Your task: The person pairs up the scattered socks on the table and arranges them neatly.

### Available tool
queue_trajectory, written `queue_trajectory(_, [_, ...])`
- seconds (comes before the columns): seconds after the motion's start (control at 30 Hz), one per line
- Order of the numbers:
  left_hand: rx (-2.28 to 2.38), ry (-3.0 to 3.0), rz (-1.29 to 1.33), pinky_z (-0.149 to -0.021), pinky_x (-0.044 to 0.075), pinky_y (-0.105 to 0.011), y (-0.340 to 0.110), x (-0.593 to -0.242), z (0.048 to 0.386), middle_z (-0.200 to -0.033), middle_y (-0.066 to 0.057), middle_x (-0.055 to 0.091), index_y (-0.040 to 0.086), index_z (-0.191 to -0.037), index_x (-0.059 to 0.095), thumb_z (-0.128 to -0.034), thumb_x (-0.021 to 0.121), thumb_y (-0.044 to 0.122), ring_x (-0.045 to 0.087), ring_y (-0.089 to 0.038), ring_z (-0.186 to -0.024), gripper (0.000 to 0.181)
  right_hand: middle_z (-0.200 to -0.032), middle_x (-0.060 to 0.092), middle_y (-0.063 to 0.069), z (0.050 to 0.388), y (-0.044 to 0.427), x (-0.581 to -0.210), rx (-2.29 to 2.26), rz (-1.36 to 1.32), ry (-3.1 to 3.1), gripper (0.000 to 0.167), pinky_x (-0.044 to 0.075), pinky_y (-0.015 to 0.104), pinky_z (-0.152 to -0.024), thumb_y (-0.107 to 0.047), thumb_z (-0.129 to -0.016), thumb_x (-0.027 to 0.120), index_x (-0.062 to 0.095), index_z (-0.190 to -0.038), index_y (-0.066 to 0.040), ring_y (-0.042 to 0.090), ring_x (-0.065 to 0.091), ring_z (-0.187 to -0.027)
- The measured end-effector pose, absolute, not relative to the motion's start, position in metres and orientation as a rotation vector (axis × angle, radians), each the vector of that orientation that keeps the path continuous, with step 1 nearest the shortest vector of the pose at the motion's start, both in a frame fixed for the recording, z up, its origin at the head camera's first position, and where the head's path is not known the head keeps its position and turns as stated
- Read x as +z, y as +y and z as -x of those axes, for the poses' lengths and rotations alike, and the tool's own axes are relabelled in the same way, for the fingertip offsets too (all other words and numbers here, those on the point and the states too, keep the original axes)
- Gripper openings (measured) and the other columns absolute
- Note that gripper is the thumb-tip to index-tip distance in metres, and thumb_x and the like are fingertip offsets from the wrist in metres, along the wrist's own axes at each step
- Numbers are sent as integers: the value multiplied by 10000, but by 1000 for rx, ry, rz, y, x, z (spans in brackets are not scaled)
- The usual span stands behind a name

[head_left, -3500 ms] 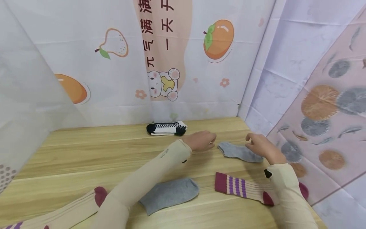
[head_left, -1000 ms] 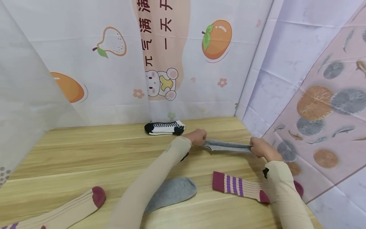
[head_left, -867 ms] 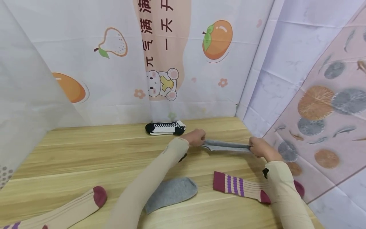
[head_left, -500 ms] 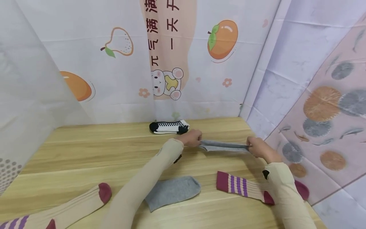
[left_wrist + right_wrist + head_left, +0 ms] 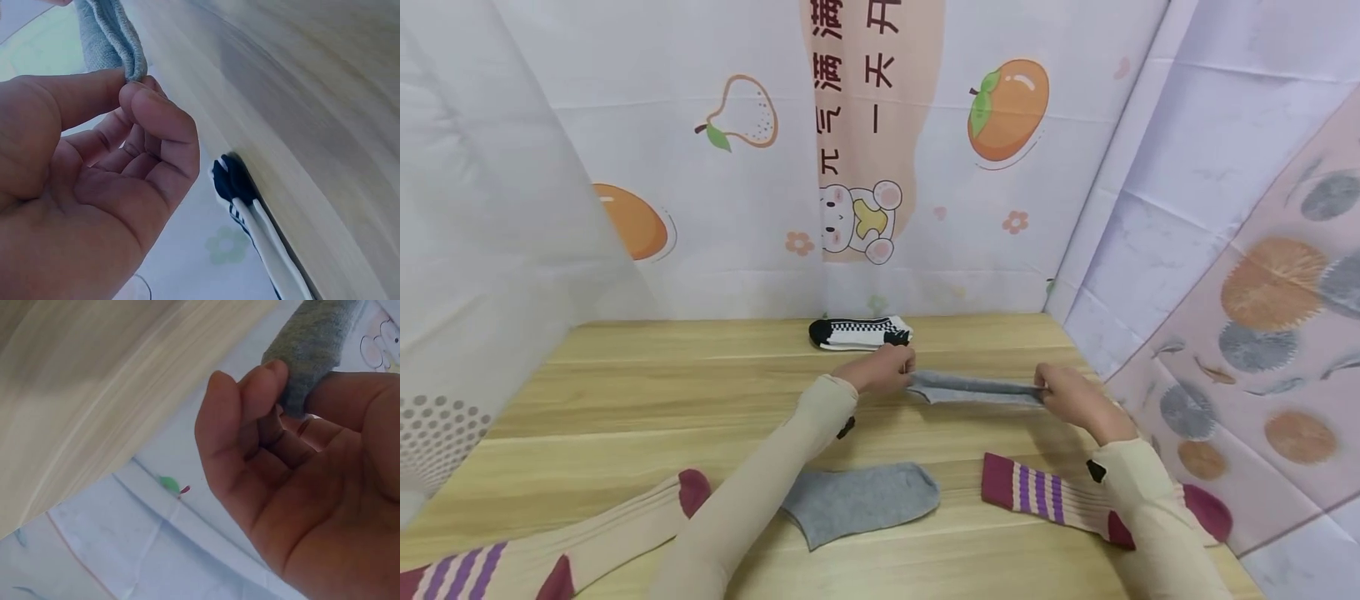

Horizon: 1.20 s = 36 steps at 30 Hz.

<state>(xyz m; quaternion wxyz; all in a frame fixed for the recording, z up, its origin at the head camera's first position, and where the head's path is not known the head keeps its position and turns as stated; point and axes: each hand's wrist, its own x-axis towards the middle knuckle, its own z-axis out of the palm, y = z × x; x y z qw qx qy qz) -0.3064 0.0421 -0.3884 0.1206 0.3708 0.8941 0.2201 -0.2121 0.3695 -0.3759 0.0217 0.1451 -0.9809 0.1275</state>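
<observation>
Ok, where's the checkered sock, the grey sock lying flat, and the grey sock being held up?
Checkered sock [image 5: 854,337]: head view, on its white middle.
Flat grey sock [image 5: 868,502]: head view, on the middle of its upper side.
Held grey sock [image 5: 973,390]: head view, midway along its length.

Wood-grain counter, wht curtain behind it w/ orange fruit, a pear, a bunny & Chinese chars. B/w checkered socks nr the back edge. Striped maroon-toed sock front lt, a 2nd striped sock rt. Pink-&-wht sheet hangs on rt side w/ fish & round motifs.
</observation>
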Motion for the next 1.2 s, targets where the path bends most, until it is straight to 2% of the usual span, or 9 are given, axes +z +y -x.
queue_trajectory(0.2, [661,2623,-1079,-655,403,-261,27,-387,295,-809,4,524,80,-894,556,-979,629,107,463,-120,-703,115,-830,632,121,211,358,-378,399,-517,-2992,83,505,471,-698,61,-871,612,579,-902,-9,269,603,-759])
queue_trajectory(0.47, [750,2653,-1174,-647,378,-257,-1,-393,283,-747,21,432,83,-811,492,-948,647,59,421,-109,-694,208,-780,608,74,207,338,-379,387,-610,-2933,125,490,417,-653,80,-843,615,570,-880,-31,198,553,-689])
queue_trajectory(0.6, [785,2670,-1185,-665,404,-267,-17,-391,275,-772,10,466,77,-828,501,-940,657,53,446,-116,-717,194,-754,603,52,205,326,-378,374,-670,-2892,143,484,397,-630,75,-845,631,564,-869,-49,181,551,-669])
queue_trajectory(1.0, [755,2683,-1196,-599,391,-240,-61,-386,245,-720,29,458,87,-792,515,-940,655,32,420,-91,-653,210,-739,594,-4,195,295,-375,364,-835,-2854,158,476,318,-602,68,-886,621,574,-928,-76,99,515,-632])
queue_trajectory(1.2, [764,2687,-1159,-586,413,-231,-88,-388,227,-726,54,501,109,-824,537,-947,650,39,441,-61,-642,181,-742,606,-13,189,279,-380,380,-895,-2813,149,494,308,-601,63,-887,630,584,-906,-78,94,545,-640])
